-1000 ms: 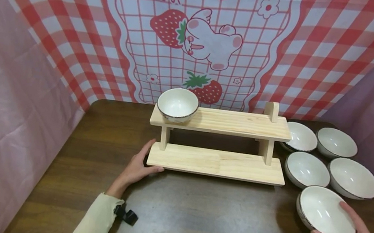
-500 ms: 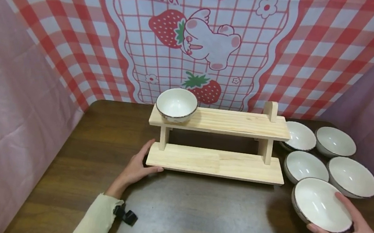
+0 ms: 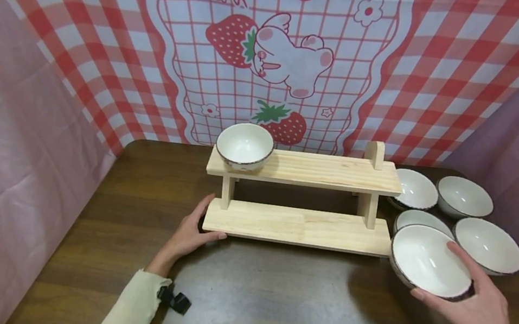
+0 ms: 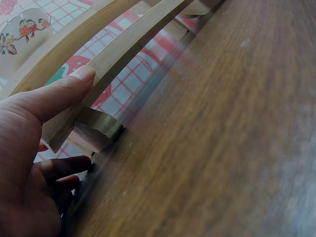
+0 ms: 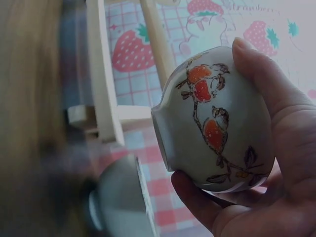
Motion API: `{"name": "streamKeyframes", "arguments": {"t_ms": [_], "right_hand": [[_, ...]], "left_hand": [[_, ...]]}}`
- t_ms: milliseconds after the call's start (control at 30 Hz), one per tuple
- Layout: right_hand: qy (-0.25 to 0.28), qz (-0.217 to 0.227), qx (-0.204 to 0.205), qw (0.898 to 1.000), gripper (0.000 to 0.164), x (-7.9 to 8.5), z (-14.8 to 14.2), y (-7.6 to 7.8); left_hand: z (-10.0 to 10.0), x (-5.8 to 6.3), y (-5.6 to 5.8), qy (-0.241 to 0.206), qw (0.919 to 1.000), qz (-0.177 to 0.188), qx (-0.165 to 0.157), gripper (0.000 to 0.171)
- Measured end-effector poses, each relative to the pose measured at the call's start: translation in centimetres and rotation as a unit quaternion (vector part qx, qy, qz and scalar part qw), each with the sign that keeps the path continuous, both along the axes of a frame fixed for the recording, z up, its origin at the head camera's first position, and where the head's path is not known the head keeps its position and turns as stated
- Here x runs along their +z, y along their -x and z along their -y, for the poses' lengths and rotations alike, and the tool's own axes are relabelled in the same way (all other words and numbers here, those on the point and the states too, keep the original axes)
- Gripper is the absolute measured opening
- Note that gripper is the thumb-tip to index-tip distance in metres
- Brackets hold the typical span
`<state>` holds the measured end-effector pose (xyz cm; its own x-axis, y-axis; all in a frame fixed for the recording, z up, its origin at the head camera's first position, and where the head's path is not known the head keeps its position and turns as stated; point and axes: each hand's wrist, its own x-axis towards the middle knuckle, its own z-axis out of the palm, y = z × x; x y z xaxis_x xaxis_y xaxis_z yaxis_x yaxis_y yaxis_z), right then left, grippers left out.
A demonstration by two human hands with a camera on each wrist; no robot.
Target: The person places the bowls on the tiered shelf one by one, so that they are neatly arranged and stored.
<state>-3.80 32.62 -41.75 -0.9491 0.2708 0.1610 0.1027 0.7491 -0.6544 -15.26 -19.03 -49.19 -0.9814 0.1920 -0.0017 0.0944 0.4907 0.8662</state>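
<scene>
A red-and-white strawberry-print cloth (image 3: 400,82) hangs behind the wooden rack (image 3: 306,180), with pink drapes (image 3: 19,152) to either side of it. The rack stands on a dark wood-grain desk (image 3: 270,306). At the rack's left end, your left grip (image 3: 188,236) holds the lower shelf (image 3: 297,226), thumb against its front edge and the other fingers round its end. That arm wears a pale sleeve (image 3: 129,306), with a black device (image 3: 176,300) at the wrist.

Your right grip (image 3: 482,303) has a white bowl (image 3: 431,260) between thumb and fingers, above the desk just off the rack's front right corner. Its dark rim faces upward and tilts a little towards you; its outside shows orange birds on a branch.

Another bowl (image 3: 244,144) sits upright on the left end of the rack's upper shelf (image 3: 332,170). Four more bowls (image 3: 488,245) cluster right of the rack; in the head view, the one you hold partly covers the nearest to it.
</scene>
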Motion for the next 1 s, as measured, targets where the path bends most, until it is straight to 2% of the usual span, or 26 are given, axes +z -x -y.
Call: {"name": "streamKeyframes", "arguments": {"t_ms": [300, 667, 1000], "right_hand": [[0.001, -0.014, 0.029, 0.999, 0.107, 1.8, 1.1, 1.9], [0.0, -0.025, 0.043, 0.999, 0.108, 3.6, 2.7, 3.6], [0.011, -0.039, 0.049, 0.998, 0.106, 4.7, 4.0, 4.9]], "left_hand": [[0.0, 0.2, -0.1, -0.003, 1.0, -0.003, 0.0, 0.103], [0.1, 0.1, -0.1, -0.006, 1.0, -0.002, 0.002, 0.103], [0.1, 0.1, -0.1, -0.008, 1.0, 0.001, -0.002, 0.102]]}}
